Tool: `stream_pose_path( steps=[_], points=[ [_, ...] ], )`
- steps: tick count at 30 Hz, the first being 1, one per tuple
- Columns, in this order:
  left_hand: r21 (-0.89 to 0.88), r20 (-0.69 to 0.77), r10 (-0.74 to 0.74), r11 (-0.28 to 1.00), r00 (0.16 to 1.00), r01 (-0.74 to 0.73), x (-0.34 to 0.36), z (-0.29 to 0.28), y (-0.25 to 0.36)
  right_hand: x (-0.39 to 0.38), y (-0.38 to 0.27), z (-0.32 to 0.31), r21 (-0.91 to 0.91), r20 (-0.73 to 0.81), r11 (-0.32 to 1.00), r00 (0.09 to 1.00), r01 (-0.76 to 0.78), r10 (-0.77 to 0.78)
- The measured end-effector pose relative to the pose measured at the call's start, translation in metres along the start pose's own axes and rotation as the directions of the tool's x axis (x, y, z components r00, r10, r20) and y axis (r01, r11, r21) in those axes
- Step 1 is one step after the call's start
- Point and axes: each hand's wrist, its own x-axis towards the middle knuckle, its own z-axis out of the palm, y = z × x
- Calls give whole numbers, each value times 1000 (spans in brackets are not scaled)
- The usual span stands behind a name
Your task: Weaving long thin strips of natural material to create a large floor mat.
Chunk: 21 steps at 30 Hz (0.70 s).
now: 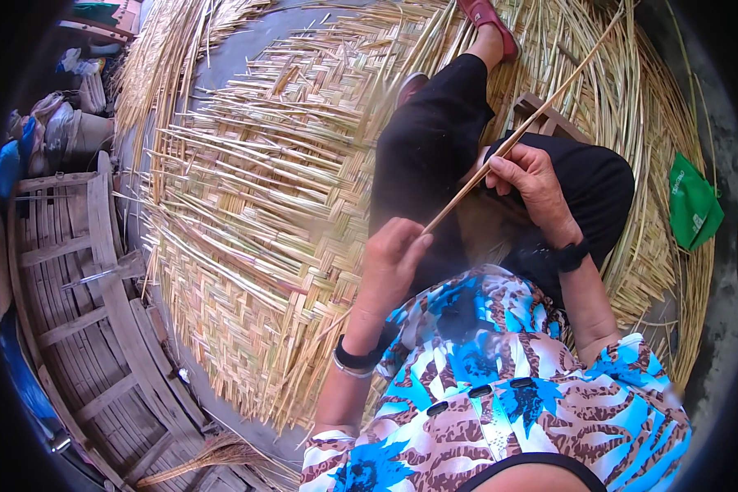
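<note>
I sit on a large half-woven reed mat [254,213] spread over the floor. Both hands hold one long pale reed strip [549,94] that runs diagonally from my lap up to the top right. My left hand [392,261] pinches its lower end. My right hand [531,182] grips it higher up, over my black-trousered knees. Each wrist carries a dark band. Loose reed ends stick out of the mat's edge just left of my left hand.
A wooden slatted frame [90,312] lies at the left. A small broom [213,455] rests at the bottom left. A green bag [693,205] sits on the reeds at right. Bundles and sacks [66,123] stand at the upper left. A low wooden stool [549,119] shows behind my knee.
</note>
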Motion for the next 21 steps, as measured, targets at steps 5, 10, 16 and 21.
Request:
stream_pose_path(
  steps=[5,10,16,21],
  points=[
    [-89,-43,-31,996,999,27,-1,-7,-13,1,3,7,-26,22,999,1000,-20,21],
    [8,-84,-19,1000,996,19,-1,-7,-7,0,-1,16,-75,-23,996,999,-45,43],
    [-414,155,-282,852,947,321,0,-12,-11,4,1,5,-30,37,997,997,-71,72],
    [-563,334,-314,690,889,455,6,-13,-25,1,-2,-2,-21,96,998,993,-63,64]
  ],
)
